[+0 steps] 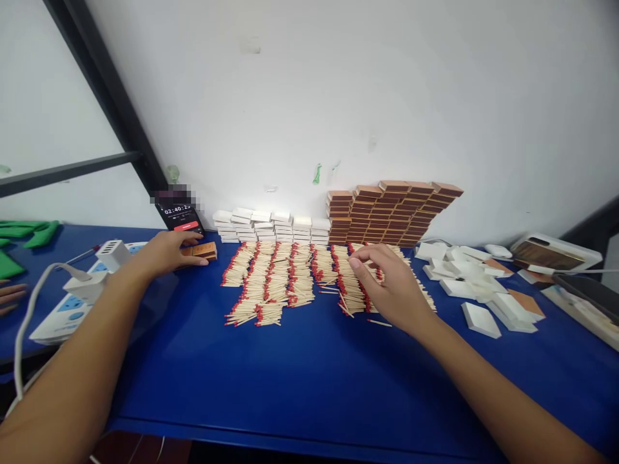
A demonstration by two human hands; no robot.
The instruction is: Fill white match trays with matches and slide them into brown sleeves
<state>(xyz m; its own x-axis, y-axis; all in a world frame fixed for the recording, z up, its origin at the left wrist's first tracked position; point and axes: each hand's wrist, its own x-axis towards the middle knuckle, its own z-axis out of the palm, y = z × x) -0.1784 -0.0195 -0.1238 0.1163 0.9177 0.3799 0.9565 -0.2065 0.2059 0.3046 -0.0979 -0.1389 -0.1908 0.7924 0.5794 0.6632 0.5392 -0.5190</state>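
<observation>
My left hand (167, 252) has its thumb and fingers around the end of an orange-brown matchbox (207, 250), which lies on the blue table at the left. Over the right part of the matches, my right hand (389, 283) is closed, thumb and forefinger tips brought together; whatever may be between them is too small to make out. Rows of red-tipped matches (271, 277) are spread across the middle of the table. Behind them stand stacked white matchbox trays (283, 229) and a taller stack of brown matchboxes (387, 216), both near the wall.
A phone (180, 212) showing a timer leans behind the left matchbox. A power strip (60, 319) with white chargers lies left. Loose white trays (481, 319) lie scattered right, near a white-edged device (556, 251). Another person's hand (10, 296) shows at the left edge, near green cloth (41, 233).
</observation>
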